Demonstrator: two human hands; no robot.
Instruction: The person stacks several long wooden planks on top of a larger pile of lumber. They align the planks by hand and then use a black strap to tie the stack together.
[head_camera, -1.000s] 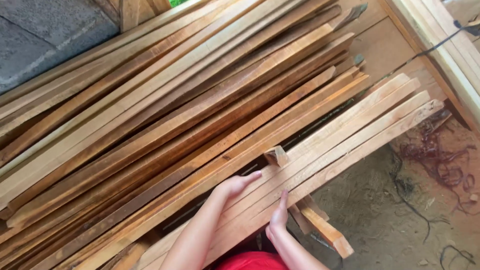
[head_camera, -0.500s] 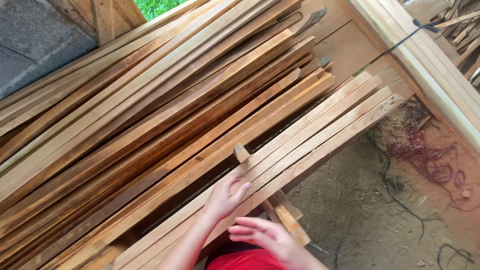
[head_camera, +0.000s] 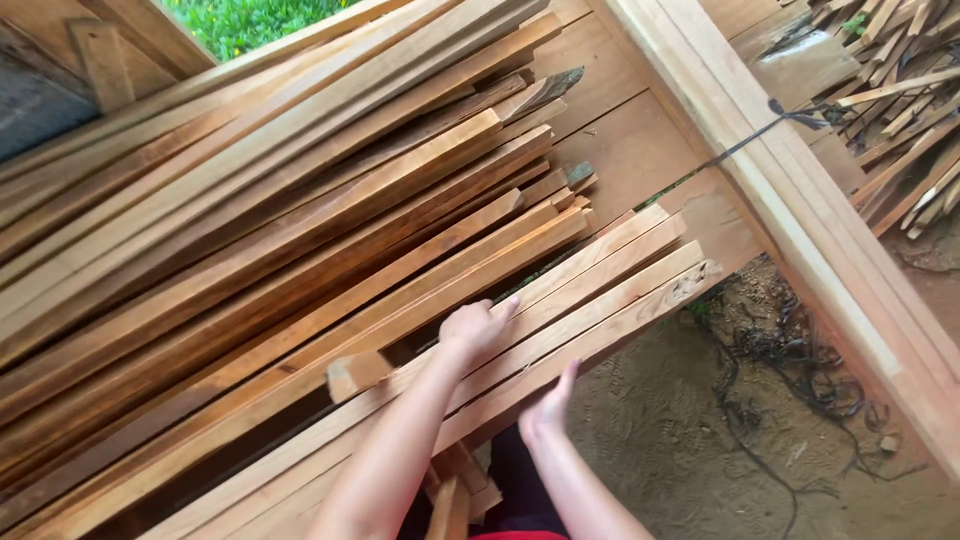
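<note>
Fingers of the left hand (head_camera: 478, 328) lie curled over the top of the pale slats (head_camera: 560, 300), while the right hand (head_camera: 548, 405) presses open-palmed against their outer edge; neither grips. This looks like squaring the bundle, so a firm, even push seems called for. These slats lie nearest the person on the wood stack (head_camera: 250, 230), long axis pointing up-right toward the beam (head_camera: 800, 210).

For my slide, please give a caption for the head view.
Left hand on top of pale wooden slats; right hand under their edge.
</note>
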